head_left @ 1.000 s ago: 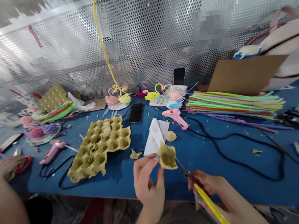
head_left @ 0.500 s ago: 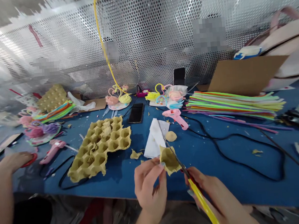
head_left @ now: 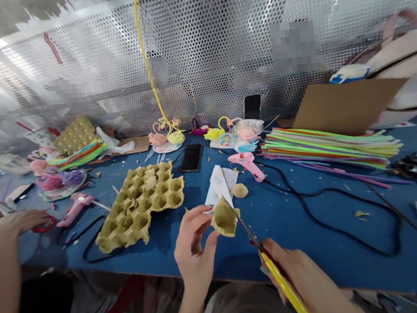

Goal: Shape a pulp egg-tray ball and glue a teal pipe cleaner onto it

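Between thumb and fingers, my left hand (head_left: 196, 240) pinches an egg carton cup (head_left: 224, 219), its hollow facing me. My right hand (head_left: 291, 266) is wrapped round scissors (head_left: 283, 279) with a yellow handle. Their blades reach up and left, along the cup's right edge; whether they touch the card I cannot tell. Behind the cup lies folded white paper (head_left: 218, 180), with a small tan rounded piece (head_left: 239, 190) beside it. To the left sits the torn egg carton (head_left: 143, 201) the cup's material matches, with loose scraps on top.
A pink glue gun (head_left: 247, 165) with a black cord lies ahead, near a phone (head_left: 191, 158). Pipe cleaners (head_left: 324, 146) are heaped right, beside a cardboard sheet (head_left: 346, 108). At left, another person's hand (head_left: 31, 220) is near a second glue gun (head_left: 76, 209). Perforated metal (head_left: 213, 44) stands behind.
My left hand has moved left with the cup and turned it, and the cup's upper right edge looks trimmed lower. The scissors remain at its right side.
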Action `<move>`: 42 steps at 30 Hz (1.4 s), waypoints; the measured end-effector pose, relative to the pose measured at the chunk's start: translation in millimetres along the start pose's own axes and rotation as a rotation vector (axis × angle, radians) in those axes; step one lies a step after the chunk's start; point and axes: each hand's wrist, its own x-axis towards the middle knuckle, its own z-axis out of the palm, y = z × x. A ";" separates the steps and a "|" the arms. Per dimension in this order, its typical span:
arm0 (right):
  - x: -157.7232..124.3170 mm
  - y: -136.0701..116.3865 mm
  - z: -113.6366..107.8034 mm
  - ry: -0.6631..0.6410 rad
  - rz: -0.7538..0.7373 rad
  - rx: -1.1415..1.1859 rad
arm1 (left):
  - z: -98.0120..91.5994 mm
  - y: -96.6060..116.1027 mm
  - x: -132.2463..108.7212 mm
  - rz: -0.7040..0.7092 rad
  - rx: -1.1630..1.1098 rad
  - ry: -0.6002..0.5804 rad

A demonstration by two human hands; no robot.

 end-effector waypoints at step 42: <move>9.5 3.5 11.3 0.112 -0.126 -0.232 | 10.1 7.5 -8.2 -0.084 -0.113 0.099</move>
